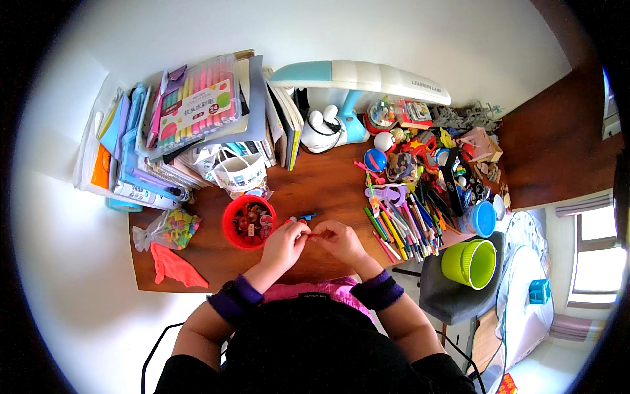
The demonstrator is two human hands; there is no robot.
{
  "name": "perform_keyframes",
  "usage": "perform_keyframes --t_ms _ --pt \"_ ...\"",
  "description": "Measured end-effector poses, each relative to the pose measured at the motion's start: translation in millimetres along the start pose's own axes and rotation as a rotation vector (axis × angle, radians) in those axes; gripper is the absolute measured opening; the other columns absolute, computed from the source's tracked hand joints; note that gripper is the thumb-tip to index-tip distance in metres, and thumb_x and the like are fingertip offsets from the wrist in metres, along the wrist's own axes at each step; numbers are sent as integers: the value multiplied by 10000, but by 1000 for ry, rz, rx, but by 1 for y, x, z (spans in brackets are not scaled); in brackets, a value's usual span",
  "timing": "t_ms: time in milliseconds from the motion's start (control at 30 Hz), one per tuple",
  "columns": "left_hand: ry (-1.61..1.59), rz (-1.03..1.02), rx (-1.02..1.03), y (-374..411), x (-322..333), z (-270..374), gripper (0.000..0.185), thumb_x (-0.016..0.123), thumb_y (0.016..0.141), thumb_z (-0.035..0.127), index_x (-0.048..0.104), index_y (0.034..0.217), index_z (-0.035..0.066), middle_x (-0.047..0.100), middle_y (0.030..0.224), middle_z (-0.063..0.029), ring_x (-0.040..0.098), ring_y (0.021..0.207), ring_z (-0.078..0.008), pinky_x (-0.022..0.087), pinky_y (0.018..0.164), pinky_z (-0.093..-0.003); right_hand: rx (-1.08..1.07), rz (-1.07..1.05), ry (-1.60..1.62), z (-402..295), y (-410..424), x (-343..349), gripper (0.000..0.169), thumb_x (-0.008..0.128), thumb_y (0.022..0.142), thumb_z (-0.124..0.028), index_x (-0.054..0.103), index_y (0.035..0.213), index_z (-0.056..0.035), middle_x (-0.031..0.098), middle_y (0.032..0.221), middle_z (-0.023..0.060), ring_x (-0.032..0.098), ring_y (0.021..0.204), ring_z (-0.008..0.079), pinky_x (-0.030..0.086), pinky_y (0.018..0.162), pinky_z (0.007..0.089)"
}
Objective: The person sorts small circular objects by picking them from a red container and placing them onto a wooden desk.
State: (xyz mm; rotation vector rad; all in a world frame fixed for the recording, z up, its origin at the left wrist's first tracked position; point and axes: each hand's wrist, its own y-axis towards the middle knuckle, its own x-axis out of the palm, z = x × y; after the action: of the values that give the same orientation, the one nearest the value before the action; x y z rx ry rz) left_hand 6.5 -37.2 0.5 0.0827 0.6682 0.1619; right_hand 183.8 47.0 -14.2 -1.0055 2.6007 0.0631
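Over the front of the wooden desk, my left hand (286, 242) and my right hand (342, 241) meet at the fingertips. A small red piece (311, 237) is pinched between them; the fingers hide most of it. Just beyond the hands lies a small blue piece (307, 216), with a few tiny red and pale parts beside it, partly covered by my left hand. A round red tub (226, 227) stands to the left of my left hand. Inside are many small parts, mostly red and dark, among them a pale piece with dots (251, 230).
Left are a bag of colourful pieces (183, 227), an orange-red cloth (177, 266), a white paper bag (241, 173) and stacked books with a marker case (199, 106). Behind stands a desk lamp (364, 79). Loose pens (403, 226) and piled toys (423, 152) crowd the right.
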Motion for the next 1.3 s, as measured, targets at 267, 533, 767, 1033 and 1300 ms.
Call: perform_keyframes --t_ms 267,533,767,1033,1300 --pt "-112 176 -114 -27 -58 -18 119 659 879 26 657 998 38 693 918 -94 663 752 -216 509 673 -312 -97 -118 22 -40 31 36 209 737 829 -75 682 1027 -34 700 939 95 684 819 192 551 739 310" --pt "-183 311 -226 -54 -77 -57 121 652 872 11 658 991 32 702 927 -104 677 755 -220 529 684 -316 -138 -168 21 -45 51 75 240 700 841 -50 675 1079 -37 701 978 102 685 825 203 551 741 319" --pt "-87 327 -238 -62 -86 -56 120 646 869 3 658 986 23 699 976 -120 690 854 -271 543 752 -343 -184 -174 -68 -29 50 79 303 674 858 -31 666 1159 -66 698 1103 76 680 943 188 551 786 306" --pt "-122 311 -233 -62 -78 -56 118 659 863 9 660 980 19 705 977 -126 694 904 -281 541 783 -349 -165 -155 -78 -34 42 75 298 679 855 -43 670 1151 -68 685 1091 100 677 939 222 553 775 313" --pt "-147 293 -182 -51 -64 -45 102 659 886 30 666 987 35 689 925 -103 676 788 -229 530 688 -314 -25 -26 -17 -15 38 50 273 693 865 -63 678 1138 -52 690 1057 121 692 917 231 564 758 319"
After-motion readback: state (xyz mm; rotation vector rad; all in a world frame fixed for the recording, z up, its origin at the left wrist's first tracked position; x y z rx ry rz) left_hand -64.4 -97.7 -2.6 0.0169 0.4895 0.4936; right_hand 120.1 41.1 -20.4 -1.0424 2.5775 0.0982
